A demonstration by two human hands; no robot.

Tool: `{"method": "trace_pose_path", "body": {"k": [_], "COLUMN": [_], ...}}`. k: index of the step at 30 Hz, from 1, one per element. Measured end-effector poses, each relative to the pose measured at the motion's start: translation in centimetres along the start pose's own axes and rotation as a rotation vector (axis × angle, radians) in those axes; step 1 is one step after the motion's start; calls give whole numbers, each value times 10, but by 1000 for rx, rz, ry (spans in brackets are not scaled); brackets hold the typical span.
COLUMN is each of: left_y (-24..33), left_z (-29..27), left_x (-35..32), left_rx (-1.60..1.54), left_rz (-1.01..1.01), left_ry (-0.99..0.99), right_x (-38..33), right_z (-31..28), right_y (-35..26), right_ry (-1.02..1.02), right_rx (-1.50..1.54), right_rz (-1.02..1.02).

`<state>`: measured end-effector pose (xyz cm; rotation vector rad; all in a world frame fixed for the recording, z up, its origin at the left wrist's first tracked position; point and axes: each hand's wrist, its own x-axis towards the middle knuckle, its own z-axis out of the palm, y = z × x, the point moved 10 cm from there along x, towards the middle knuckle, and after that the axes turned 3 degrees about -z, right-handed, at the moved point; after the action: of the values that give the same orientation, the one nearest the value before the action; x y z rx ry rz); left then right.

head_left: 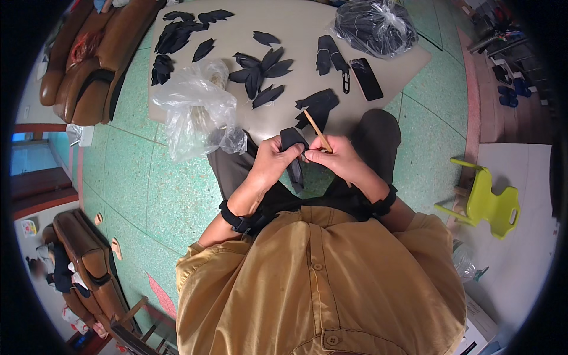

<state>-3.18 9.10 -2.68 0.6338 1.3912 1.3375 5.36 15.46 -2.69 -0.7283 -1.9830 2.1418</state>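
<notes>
Between my hands, above my lap, is a folded strip of black fabric [292, 139], its loose end hanging down between my knees. My left hand [273, 158] is closed on the fabric's left side, the thumb pressed on top. In my right hand [339, 158] lies a thin wooden stick [318, 130], slanting up to the left past the fingers. That hand's thumb and fingertips also pinch the fabric's right edge. Just beyond, at the table's near edge, rests a stack of black fabric pieces [319, 105].
On the pale table [195, 23] are scattered black pieces [254, 74], a crumpled clear bag [198, 106], a phone [366, 79], small black scissors [346, 81] and a full plastic bag [376, 28]. A green chair [488, 201] stands right; brown sofas [89, 248] are left.
</notes>
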Motion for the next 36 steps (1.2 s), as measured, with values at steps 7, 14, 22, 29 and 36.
{"method": "trace_pose_path", "body": {"k": [7,14,22,29,36], "left_y": [-7,1,-1,-1,-3], "left_z": [0,1,-3,-1,-6], "left_x": [-3,-3,0,1,1], "left_rx": [-140,-65,-23,-88,-94], "left_rz": [-190,-93,-142,-183,-160], "left_ry": [-23,-93,-59,-82,-59], "right_x": [4,5,4,7,9], "right_z": [-3,2,0,-7,-10], "right_y": [4,-5,-2,3,4], "right_ry": [-1,-50,-5,44,57], "right_rx": [-64,42,-62,-167,-71], "right_rz": [12,36,-8,-15,-20]}}
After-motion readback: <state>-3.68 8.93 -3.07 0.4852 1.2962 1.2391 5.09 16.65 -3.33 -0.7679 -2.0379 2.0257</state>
